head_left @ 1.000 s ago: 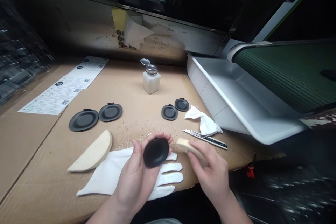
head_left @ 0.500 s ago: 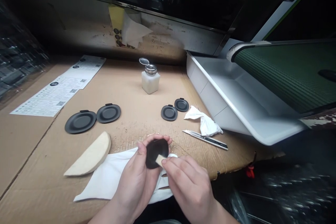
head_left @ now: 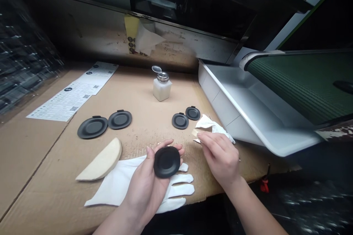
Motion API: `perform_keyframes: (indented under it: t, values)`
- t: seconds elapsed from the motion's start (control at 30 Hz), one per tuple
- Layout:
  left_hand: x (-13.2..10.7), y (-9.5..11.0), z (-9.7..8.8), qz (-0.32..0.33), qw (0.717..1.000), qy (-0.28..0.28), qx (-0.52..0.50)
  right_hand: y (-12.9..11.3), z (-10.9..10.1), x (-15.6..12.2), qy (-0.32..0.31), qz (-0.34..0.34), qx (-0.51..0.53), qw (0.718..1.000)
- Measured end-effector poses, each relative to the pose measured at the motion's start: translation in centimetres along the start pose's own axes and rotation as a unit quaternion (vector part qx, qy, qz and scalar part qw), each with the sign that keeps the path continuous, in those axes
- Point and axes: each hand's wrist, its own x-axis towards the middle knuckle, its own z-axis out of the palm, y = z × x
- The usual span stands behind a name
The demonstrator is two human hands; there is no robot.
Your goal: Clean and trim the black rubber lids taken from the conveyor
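Note:
In the palm of my left hand (head_left: 145,183), the fingers wrapped about its far edge, lies a black rounded cover (head_left: 167,162) with its shallow hollow side up. My right hand (head_left: 222,156) is off to the right, pinching a small cream-coloured pad (head_left: 195,132) between thumb and fingertips. It hovers by a crumpled white cloth (head_left: 217,129) and hides the cutter knife. Under my left hand a white glove (head_left: 117,181) is spread flat. A thick cream half-disc (head_left: 100,159) rests partly against the glove's cuff.
Two larger black covers (head_left: 93,127) lie at left, two smaller ones (head_left: 180,120) right of centre. Behind them stands a pump-top bottle (head_left: 162,87) with its lid up. Printed sheets (head_left: 62,99) lie far left. A white tray (head_left: 231,112) and green conveyor belt (head_left: 303,84) flank the right.
My right hand has moved right and away from the cover, taking the small pad with it, over the cutter knife. My left hand still holds the cover. The view has shifted slightly.

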Motion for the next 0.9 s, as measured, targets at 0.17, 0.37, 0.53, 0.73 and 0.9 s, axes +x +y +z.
perform_keyframes:
  t: [0.17,0.37,0.53,0.73,0.9]
  values:
    - [0.1,0.0,-0.3,-0.009,1.0,-0.016,-0.019,-0.5,0.1,-1.4,-0.139,0.03,0.026,0.989]
    - [-0.1,0.0,-0.5,-0.02,0.999,-0.026,-0.029,-3.3,0.0,1.0,-0.098,0.069,0.158,0.98]
    - [-0.1,-0.3,-0.5,0.018,0.996,-0.072,-0.043,-4.2,1.8,4.5,-0.153,0.056,0.118,0.98]
    - [0.0,0.0,-0.5,-0.008,0.997,-0.072,-0.023,-2.7,6.4,11.4,-0.262,0.12,0.043,0.957]
    - [0.2,-0.3,-1.0,-0.001,0.998,-0.057,-0.013,-3.6,12.1,15.5,-0.363,0.093,0.02,0.927]
